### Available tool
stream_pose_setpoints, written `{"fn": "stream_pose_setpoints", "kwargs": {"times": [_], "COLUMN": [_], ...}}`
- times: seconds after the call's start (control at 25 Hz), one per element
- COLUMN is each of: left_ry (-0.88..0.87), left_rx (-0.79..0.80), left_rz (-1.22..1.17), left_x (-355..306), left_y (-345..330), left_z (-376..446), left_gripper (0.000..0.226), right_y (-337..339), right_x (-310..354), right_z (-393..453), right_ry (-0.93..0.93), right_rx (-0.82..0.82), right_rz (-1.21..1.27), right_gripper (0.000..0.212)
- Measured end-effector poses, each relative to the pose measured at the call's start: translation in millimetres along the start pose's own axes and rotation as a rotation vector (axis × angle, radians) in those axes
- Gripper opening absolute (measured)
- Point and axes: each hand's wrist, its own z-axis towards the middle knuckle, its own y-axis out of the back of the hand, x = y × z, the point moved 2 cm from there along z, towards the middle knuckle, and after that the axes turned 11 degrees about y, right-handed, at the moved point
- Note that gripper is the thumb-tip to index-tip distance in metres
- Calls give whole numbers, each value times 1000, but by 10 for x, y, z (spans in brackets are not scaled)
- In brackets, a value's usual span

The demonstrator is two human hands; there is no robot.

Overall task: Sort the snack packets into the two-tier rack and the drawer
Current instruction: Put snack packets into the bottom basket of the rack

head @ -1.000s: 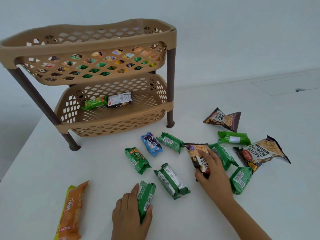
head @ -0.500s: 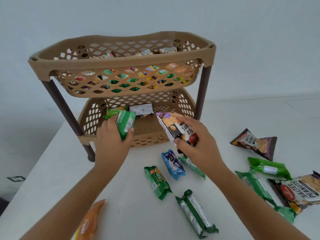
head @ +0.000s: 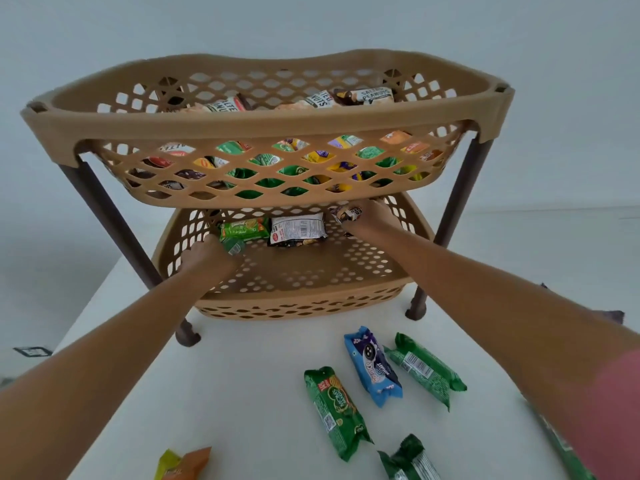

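both arms reach straight into the lower tier of the rack (head: 298, 299). the left hand (head: 204, 256) curls around a green packet (head: 232, 244) near the tier's left wall; the right hand (head: 369, 216) pinches a dark peanut packet (head: 346, 214) at its back right corner.

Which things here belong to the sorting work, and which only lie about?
Belong to the job:
two-tier rack
green packet in left hand
peanut packet in right hand
blue packet and green packets waiting on the table

Lying about:
small dark object beyond the table's left edge
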Motion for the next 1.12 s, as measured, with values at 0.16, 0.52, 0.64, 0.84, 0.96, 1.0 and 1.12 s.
{"fn": "stream_pose_setpoints", "kwargs": {"times": [0.16, 0.52, 0.64, 0.84, 0.96, 1.0, 1.12], "left_ry": [40, 89, 29, -321, -450, -463, -404], "left_rx": [44, 123, 66, -313, -416, -414, -334], "left_rz": [90, 255, 194, 31, -156, -208, -275], "left_x": [0, -15, -5, 66, 356, 504, 1025], "left_y": [-152, -197, -68, 317, 398, 367, 97], "left_z": [196, 237, 116, -543, -1166, -1410, -2030], "left_gripper": [54, 72, 68, 55, 41, 38, 33], "right_y": [-253, -454, -374, 56, 350, 404, 398], "right_x": [-60, -148, -141, 184, 292, 272, 57], "right_z": [275, 364, 273, -263, -1042, -1389, -2383], "right_ry": [-22, -66, -10, 209, 411, 429, 364], "right_rx": [130, 448, 466, 245, 36, 14, 32], "right_rz": [-128, -224, -294, -149, -16, 20, 48], "right_gripper": [46, 82, 79, 69, 56, 54, 51]}}
